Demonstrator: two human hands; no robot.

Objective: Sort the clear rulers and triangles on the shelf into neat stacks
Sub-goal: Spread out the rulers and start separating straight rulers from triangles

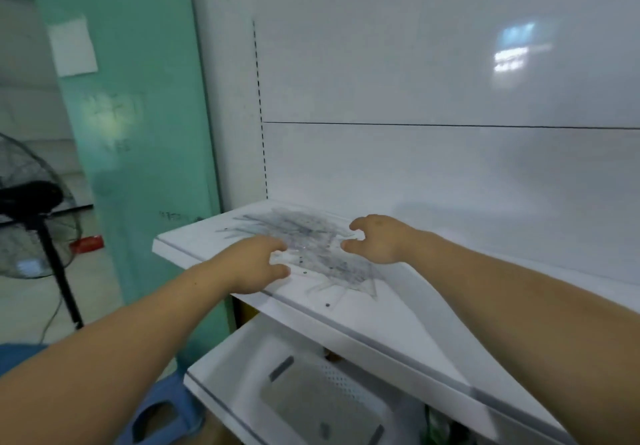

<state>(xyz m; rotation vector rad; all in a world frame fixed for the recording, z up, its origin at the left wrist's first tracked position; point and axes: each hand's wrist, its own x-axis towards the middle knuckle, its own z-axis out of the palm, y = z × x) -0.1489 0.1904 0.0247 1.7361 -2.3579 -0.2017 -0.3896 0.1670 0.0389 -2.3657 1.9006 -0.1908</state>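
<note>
A loose, overlapping pile of clear rulers and triangles (311,240) lies spread across the left end of the white shelf (398,323). My left hand (258,262) hovers at the pile's near-left edge, fingers curled and apart, fingertips touching or just above the plastic. At the pile's right side is my right hand (379,238), thumb and fingers spread in a claw. Neither hand clearly holds a piece. The clear pieces blur together, so single rulers are hard to tell apart.
A white back panel (450,167) rises right behind the shelf. Below the shelf sits a lower white shelf (221,385). A black standing fan (31,209) is on the floor at left, beside a green wall (138,115). A blue stool (162,413) stands near my legs.
</note>
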